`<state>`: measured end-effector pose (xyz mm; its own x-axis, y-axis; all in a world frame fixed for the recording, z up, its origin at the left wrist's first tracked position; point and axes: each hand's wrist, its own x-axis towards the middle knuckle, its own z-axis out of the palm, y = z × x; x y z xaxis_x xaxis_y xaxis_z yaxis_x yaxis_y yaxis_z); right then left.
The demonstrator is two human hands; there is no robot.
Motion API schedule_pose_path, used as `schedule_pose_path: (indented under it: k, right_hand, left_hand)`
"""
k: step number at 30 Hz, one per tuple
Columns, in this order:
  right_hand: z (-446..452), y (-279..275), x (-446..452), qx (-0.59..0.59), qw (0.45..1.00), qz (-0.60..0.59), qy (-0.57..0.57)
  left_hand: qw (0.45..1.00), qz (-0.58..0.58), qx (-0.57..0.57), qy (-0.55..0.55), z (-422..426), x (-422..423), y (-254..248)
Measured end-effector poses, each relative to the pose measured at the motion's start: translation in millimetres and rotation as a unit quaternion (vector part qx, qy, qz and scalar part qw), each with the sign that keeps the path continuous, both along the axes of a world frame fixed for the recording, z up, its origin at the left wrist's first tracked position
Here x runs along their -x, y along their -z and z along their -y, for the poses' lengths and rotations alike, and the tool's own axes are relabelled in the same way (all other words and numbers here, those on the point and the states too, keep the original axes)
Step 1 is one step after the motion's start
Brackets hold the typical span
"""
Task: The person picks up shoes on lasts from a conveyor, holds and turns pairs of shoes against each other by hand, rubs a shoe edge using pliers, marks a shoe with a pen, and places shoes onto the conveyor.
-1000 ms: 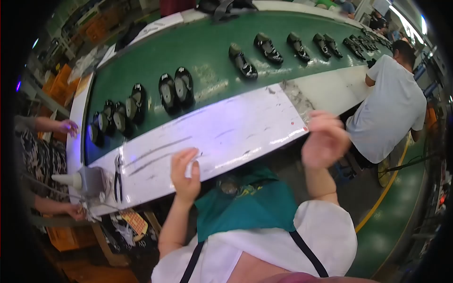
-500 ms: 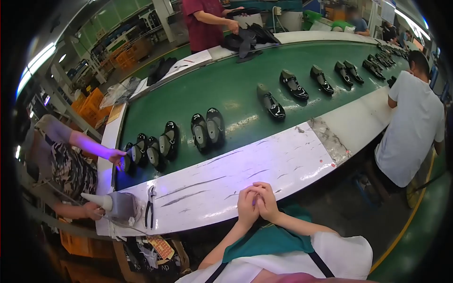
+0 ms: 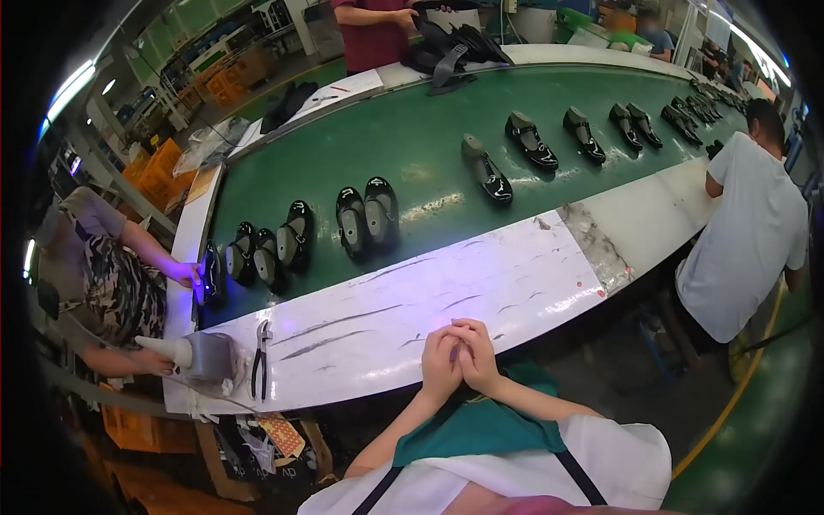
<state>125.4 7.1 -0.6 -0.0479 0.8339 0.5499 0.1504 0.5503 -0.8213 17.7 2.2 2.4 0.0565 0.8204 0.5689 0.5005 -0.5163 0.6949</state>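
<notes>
My left hand [image 3: 441, 360] and my right hand [image 3: 475, 354] are clasped together at the near edge of the white worktop [image 3: 386, 343], above my green apron [image 3: 481, 429]. Their fingers are curled against each other; whether anything lies between them is hidden. Beyond the worktop, black shiny shoes stand on the green surface [image 3: 429, 129], among them a pair [image 3: 366, 218] and a single shoe [image 3: 487, 172]. Pliers [image 3: 260, 360] lie on the worktop to the left, beside a bottle with a pale nozzle [image 3: 210, 357].
At the left a person in a camouflage apron [image 3: 120, 292] has a hand at a shoe [image 3: 210, 275]. A person in a white shirt [image 3: 742, 232] sits at the right. Across the surface a person in red [image 3: 373, 39] handles black pieces [image 3: 451, 56].
My hands were apart and raised one second ago, then came together; they remain clasped. The left co-worker's hand has shifted the end shoe toward the surface's left edge.
</notes>
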Motion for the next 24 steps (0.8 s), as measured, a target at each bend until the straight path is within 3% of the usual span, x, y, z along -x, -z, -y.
schedule_pose_path:
  k: [24]
  right_hand:
    - [-1.1, 0.3, -6.4, 0.002, 1.000, -0.009, -0.008]
  left_hand:
    - [1.000, 0.008, 0.002, -0.006, 0.1, -6.7, 4.5]
